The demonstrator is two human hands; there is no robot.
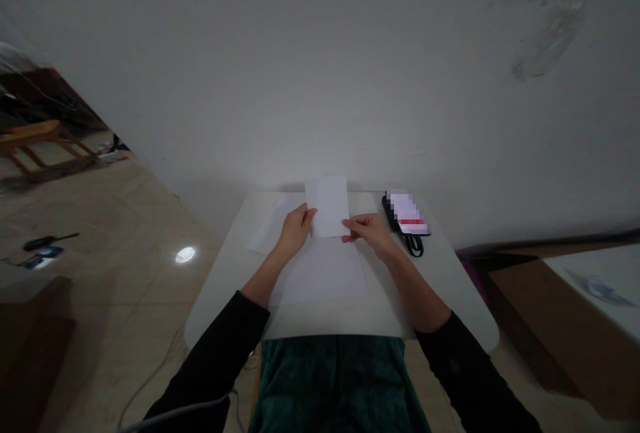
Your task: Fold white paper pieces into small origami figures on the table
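A small white rectangular sheet of paper (327, 203) is held up between my two hands, above the table. My left hand (296, 227) pinches its left edge with the thumb in front. On the other side my right hand (369, 229) grips the lower right edge between thumb and fingers. Below it, a larger white sheet (320, 276) lies flat on the tabletop. Another white sheet (267, 225) lies to the left, partly covered by my left hand and wrist. Whether the held paper is folded I cannot tell.
The white table (225, 273) stands against a pale wall (280, 73). A phone (407, 211), its screen lit, rests at the table's back right beside a black looped strap (414, 245). A cardboard box (560, 326) stands on the floor at right; a wooden stool (40, 136) is far left.
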